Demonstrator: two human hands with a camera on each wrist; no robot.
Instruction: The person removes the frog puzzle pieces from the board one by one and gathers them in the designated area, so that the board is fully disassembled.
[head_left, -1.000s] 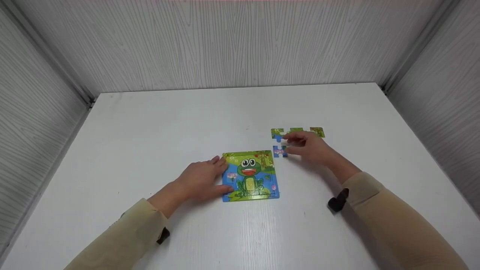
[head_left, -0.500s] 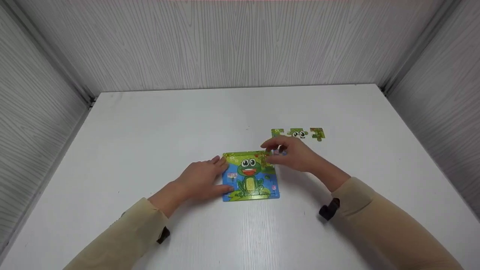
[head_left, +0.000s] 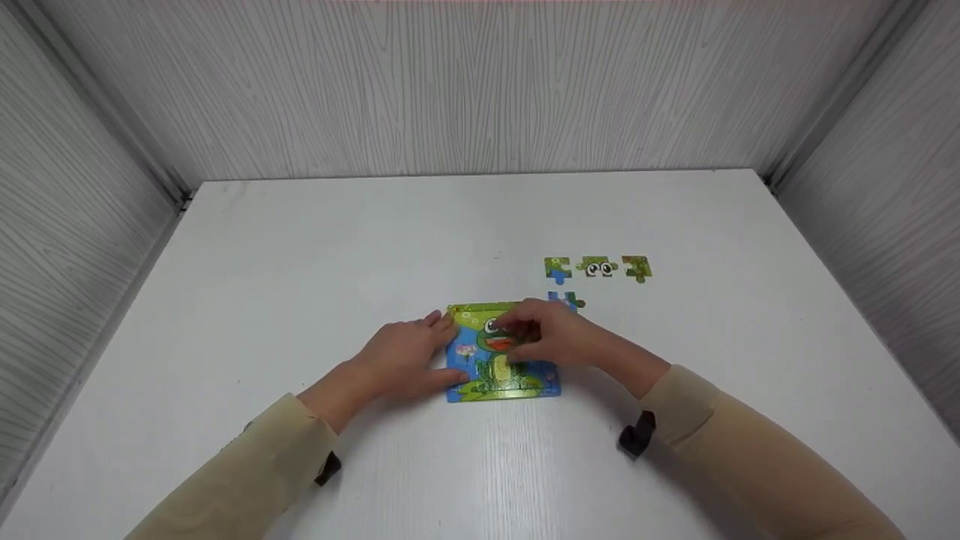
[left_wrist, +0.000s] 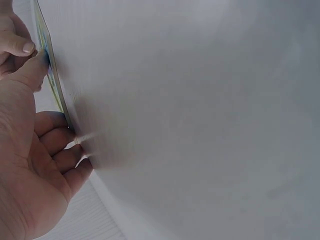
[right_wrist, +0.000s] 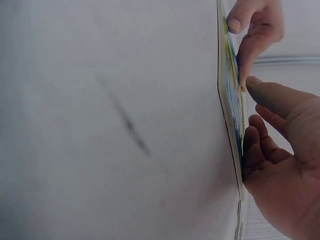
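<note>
A square frog puzzle (head_left: 469, 390) lies on the white table, its picture facing up. My left hand (head_left: 397, 360) rests at its left side, with the thumb on the lower left edge and the fingertips at the upper left corner. Over the puzzle's right half is my right hand (head_left: 559, 334), fingers bent and thumb apart from them. In the right wrist view, the right hand's fingertips (right_wrist: 254, 150) touch the puzzle's surface or hover just above it. Nothing shows between thumb and fingers. The right hand hides much of the frog's face and right side.
Behind the puzzle, to the right, three loose pieces lie in a row: a green-and-blue corner piece (head_left: 558, 268), an eyes piece (head_left: 598, 267) and a tree piece (head_left: 637, 267). Another loose piece (head_left: 566, 298) is partly covered by the right hand. Pale wood-grain panels (head_left: 480, 90) enclose the table.
My right hand has moved left and nearer, from the loose pieces onto the puzzle. The row of loose pieces is uncovered now. My left hand has stayed put.
</note>
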